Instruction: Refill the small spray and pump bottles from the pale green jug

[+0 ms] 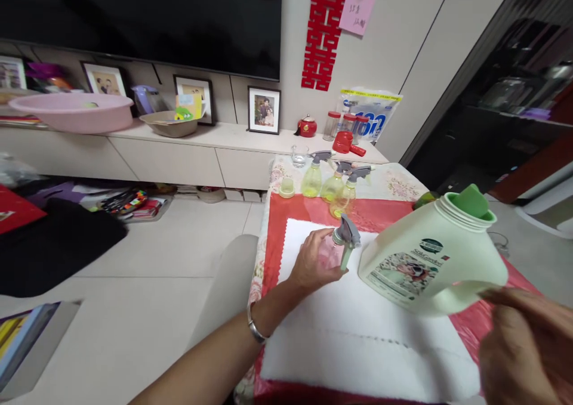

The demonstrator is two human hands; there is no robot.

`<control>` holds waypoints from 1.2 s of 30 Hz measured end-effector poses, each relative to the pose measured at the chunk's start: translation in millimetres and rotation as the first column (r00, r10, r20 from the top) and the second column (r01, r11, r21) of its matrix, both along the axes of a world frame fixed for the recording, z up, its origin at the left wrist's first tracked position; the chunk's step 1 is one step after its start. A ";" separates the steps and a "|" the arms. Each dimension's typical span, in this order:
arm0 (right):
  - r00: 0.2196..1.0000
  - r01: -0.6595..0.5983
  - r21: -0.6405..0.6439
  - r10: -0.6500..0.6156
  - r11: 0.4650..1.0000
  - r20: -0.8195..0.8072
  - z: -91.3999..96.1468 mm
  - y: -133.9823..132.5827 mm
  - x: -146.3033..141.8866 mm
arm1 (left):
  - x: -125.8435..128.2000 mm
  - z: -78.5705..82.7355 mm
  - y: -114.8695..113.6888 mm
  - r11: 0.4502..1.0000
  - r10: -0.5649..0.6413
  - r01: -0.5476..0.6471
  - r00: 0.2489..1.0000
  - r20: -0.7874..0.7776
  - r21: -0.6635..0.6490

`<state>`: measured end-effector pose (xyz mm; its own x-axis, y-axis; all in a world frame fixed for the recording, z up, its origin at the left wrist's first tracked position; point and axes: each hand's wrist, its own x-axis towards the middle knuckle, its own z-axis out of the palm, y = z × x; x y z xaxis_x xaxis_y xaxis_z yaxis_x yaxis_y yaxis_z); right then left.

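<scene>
My left hand (313,262) is wrapped round a small clear pink spray bottle (336,245) with a grey trigger head, standing on a white towel (358,339). My right hand (523,339) grips the handle of a large pale green detergent jug (430,262), tilted in the air with its open mouth and green spout up to the right. The jug hangs just right of the spray bottle.
Three yellow spray bottles (333,184), a small yellow cup (286,186) and a glass (299,154) stand at the table's far end. The red tablecloth (380,211) lies under the towel. A low cabinet (179,154) with photo frames and basins runs along the wall.
</scene>
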<state>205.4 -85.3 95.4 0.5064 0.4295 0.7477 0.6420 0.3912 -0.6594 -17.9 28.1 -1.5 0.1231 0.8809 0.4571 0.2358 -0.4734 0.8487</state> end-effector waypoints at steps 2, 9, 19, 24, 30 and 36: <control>0.957 -0.200 -0.047 0.206 0.979 0.207 -1.8 1.1 -25.7 | -0.2 -5.1 -0.9 1.000 0.002 -0.002 1.000 0.012 -0.005; 0.842 -0.473 -0.328 0.529 0.818 0.105 -51.2 49.3 -75.0 | -0.5 -2.0 -3.2 1.000 0.007 -0.007 1.000 0.024 0.011; 0.838 -0.546 -0.211 0.520 0.811 -0.169 -48.4 96.6 -103.1 | -1.0 -3.4 -2.5 0.997 -0.001 -0.002 0.999 0.040 0.076; 0.828 -0.556 -0.232 0.505 0.798 -0.245 -40.8 100.1 -107.8 | -1.9 -2.4 -2.1 0.999 -0.015 0.013 0.999 0.049 0.038; 0.712 -0.687 -0.214 0.582 0.695 -0.393 -48.6 104.7 -102.1 | -2.7 -1.4 -0.3 0.999 -0.005 0.002 0.996 0.084 0.032; 0.555 -0.815 -0.179 0.655 0.551 -0.512 -51.4 101.8 -89.8 | 0.6 -6.0 0.6 0.998 0.030 -0.035 0.995 0.091 0.057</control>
<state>115.6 16.6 44.0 0.0546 0.9549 0.2919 -0.0716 0.2953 -0.9527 -17.3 28.7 -7.5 0.0513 0.8550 0.5161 0.1760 -0.5164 0.8381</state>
